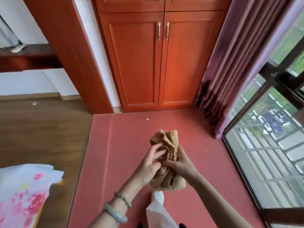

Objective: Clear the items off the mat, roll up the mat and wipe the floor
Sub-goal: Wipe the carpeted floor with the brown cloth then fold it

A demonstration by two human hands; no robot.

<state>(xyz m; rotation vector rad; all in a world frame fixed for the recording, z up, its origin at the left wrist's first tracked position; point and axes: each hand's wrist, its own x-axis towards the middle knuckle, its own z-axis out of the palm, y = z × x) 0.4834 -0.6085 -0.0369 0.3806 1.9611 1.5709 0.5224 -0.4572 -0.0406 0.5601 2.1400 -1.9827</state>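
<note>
Your light's all daylight from the window (269,145) on the right, bright and even; shadows on the red mat (118,153) stay soft and faint; whole frame's a bit smeary, left hand (150,163) and tan cloth (166,145) blurriest; wide lens bends the cabinet (158,63) and window frame near the edges.

A room in a home: a wooden wardrobe (161,63) with brass handles (159,31) stands against the wall, a mauve curtain (233,63) hangs beside a large window (271,145), and flowered bedding (24,195) shows beside a red mat (123,145) on the wood floor (41,129).
</note>
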